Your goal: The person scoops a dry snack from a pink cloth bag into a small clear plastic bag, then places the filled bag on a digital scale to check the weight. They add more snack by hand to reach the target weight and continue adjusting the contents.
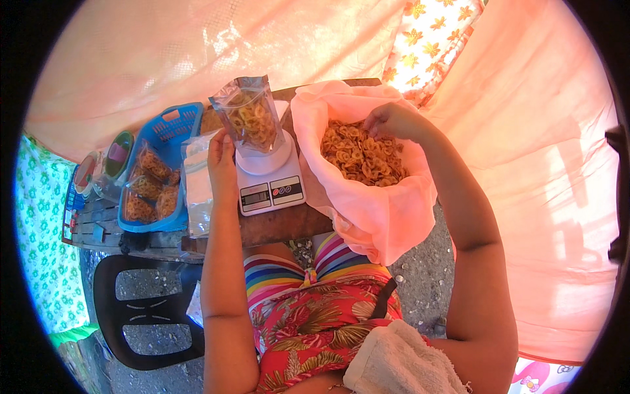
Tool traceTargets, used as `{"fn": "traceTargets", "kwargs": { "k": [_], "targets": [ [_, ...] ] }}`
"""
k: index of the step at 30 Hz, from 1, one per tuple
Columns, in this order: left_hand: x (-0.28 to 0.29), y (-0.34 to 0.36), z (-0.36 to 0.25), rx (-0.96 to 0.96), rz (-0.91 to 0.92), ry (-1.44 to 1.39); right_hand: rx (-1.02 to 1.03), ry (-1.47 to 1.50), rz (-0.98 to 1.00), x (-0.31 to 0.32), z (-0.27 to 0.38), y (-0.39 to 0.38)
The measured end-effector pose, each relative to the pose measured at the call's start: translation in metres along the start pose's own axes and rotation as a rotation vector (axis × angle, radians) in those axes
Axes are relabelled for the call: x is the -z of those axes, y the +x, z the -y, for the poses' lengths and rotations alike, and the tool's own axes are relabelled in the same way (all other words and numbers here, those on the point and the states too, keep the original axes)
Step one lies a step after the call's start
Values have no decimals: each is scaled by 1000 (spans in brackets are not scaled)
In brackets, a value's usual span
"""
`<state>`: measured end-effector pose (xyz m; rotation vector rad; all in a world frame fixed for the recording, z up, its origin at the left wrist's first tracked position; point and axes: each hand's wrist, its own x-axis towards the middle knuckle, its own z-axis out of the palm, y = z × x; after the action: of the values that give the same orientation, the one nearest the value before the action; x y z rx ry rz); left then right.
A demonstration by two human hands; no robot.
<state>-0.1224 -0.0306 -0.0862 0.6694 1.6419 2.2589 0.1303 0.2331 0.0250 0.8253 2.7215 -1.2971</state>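
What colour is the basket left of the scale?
Blue, seen clearly in the head view: the basket holds filled bags.

Left hand (221,152) raised, fingers upright; right hand (392,121) curled downward, arm outstretched.

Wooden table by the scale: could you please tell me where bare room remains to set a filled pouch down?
Only the wooden table strip before the scale is bare. The blue basket, flat bags and pink chip sack crowd both sides.
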Motion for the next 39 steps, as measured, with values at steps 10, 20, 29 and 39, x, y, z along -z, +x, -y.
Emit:
{"fn": "traceTargets", "kwargs": {
  "k": [10,20,29,39],
  "targets": [
    [3,-2,-6,6,-13,-27,-12,-513,5,-41,4,10],
    [5,2,-4,-14,-34,9,-242,677,79,-17,-12,-3],
    [5,6,5,-73,-7,-27,26,582,-25,2,46,11],
    [5,14,19,-66,-8,-37,706,-193,-129,-34,205,110]
  ]
}}
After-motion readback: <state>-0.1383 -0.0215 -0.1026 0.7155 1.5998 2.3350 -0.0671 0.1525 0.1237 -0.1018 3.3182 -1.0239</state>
